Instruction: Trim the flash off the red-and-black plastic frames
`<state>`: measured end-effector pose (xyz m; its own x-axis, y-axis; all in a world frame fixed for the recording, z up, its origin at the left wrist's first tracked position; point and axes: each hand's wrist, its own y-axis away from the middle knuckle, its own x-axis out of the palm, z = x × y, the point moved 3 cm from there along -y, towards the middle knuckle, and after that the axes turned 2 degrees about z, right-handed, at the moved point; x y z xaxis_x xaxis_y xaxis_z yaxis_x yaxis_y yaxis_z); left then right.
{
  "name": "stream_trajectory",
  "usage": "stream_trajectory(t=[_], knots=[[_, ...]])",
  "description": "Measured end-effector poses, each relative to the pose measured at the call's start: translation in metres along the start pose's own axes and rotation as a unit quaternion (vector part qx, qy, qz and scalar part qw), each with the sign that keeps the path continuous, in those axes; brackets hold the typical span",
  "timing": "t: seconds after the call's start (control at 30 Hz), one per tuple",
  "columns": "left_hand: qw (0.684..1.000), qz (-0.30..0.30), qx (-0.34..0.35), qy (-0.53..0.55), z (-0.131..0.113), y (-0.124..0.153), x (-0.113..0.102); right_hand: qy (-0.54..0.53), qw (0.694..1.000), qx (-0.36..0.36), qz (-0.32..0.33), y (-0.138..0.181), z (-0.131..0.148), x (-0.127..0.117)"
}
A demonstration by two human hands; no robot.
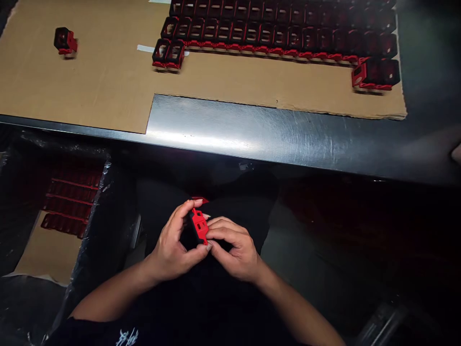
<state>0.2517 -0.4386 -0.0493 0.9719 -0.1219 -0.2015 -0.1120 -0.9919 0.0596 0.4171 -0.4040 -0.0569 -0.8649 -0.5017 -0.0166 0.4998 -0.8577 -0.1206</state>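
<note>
Both hands work close together low in the view, over the person's dark shirt (212,202). The left hand (173,242) and the right hand (236,252) are nearly closed, curled in a pinch around a small red bracket (200,226), which stands roughly upright between them at the centre of the picture. The left thumb (198,254) reaches to its lower end, while the right fingers (223,230) press against its side. A red tip (199,200) shows just past it at 12 o'clock, though whether that belongs to the same piece is hard to tell. The work in hand looks like close handling of this one piece, and with both hands committed, any turn or release would call for easing one grip first. At 9 o'clock, an open bin (68,202) holds rows of red-and-black parts. Toward 12 o'clock, a cardboard sheet (90,86) lies on the steel tabletop (216,134), carrying long ranks of black-and-red frames (252,33). A lone frame (65,41) sits apart near 11 o'clock, and another (374,74) stands near 2 o'clock.
</note>
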Motion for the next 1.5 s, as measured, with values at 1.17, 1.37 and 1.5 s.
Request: stream_trajectory(t=[1.17,1.37,1.5], knots=[[0.987,0.104,-0.108,-0.054,-0.005,-0.001,-0.004,-0.396,0.840,0.369,-0.028,0.005,-0.023,0.008],[0.983,0.130,-0.129,0.004,-0.006,-0.004,-0.003,-0.468,0.791,0.394,0.007,0.006,-0.022,0.011],[0.980,0.140,-0.137,0.045,-0.009,-0.005,-0.003,-0.497,0.776,0.389,0.025,0.006,-0.023,0.014]])
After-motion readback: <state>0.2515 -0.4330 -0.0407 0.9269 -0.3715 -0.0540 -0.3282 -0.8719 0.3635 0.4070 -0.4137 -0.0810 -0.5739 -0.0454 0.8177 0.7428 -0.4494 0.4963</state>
